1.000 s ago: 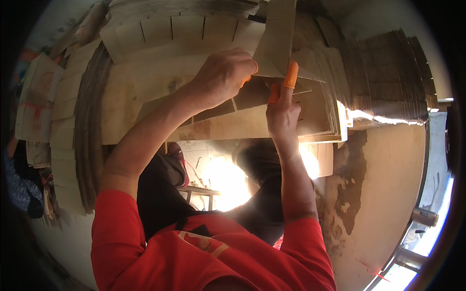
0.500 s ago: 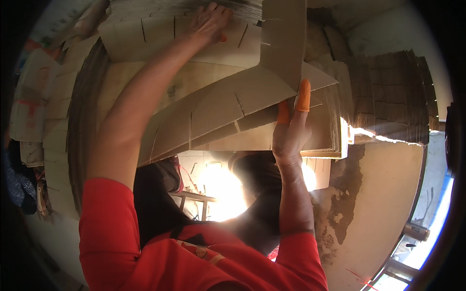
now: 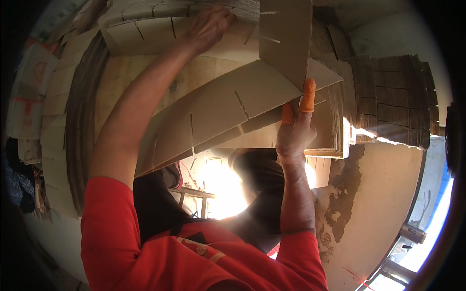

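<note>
My left hand (image 3: 209, 30) reaches to the far side, its fingers curled over the upper edge of a slotted cardboard strip (image 3: 155, 35). That strip leans in front of a stack of similar strips (image 3: 141, 12). On the right, my right hand (image 3: 296, 133) is closed on several slotted cardboard strips (image 3: 218, 104), pinching them near the corner where an upright strip (image 3: 286, 39) crosses them. Orange finger covers (image 3: 307, 96) sit on the thumb and a finger of this hand. The strips slant down to the left under my left forearm.
Stacks of cardboard stand at the left (image 3: 87, 126) and right (image 3: 391, 99). A wooden board (image 3: 131, 80) lies under the strips. White printed sacks or boxes (image 3: 29, 92) are at the far left. Bright light glares off the floor (image 3: 221, 189) between my legs.
The far strip under my left hand has come forward, showing more slotted strips behind it. My right hand and its strips have shifted slightly to the right.
</note>
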### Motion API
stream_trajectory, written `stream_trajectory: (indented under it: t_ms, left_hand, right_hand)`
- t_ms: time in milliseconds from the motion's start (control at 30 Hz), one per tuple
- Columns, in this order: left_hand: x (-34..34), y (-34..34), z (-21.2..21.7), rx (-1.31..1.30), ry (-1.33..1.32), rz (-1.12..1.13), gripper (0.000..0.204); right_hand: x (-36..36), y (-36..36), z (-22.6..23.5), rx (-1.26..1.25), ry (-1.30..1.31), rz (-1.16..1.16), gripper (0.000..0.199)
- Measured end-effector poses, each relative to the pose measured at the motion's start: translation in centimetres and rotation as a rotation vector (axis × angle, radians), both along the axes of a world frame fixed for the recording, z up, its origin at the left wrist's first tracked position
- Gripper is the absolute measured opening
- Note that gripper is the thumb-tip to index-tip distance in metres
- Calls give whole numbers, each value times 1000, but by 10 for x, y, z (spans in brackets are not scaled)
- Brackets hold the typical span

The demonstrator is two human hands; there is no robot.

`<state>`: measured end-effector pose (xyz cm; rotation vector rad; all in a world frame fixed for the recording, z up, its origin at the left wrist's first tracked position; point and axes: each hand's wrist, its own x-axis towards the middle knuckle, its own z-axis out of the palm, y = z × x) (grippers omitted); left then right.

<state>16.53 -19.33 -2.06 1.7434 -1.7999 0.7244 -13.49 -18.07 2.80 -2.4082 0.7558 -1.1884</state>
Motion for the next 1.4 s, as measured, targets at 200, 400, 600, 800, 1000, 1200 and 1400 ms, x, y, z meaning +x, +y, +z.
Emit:
stream_trajectory:
  t_ms: [200,400,600,800,1000,1200,1400]
  left_hand:
    - [-16,6,22,243,28,158,22]
    - [-25,11,19,109,-29,-3,24]
    - [-34,13,18,131,76,-14,26]
    - [-37,11,18,90,117,-64,22]
    - [-53,17,34,46,189,-161,18]
    - [-74,31,47,-18,298,-285,18]
    - [-83,52,52,6,403,-368,14]
  right_hand:
    - [-2,-4,-1,-101,-47,43,56]
    - [-7,0,2,-68,-1,27,55]
    - [-8,-2,2,-112,-33,36,54]
    - [-9,-2,0,-91,54,6,54]
    - [-10,1,6,-36,108,-21,55]
    - [-13,-3,0,7,232,-38,57]
    - [-13,-6,-8,-33,230,-2,60]
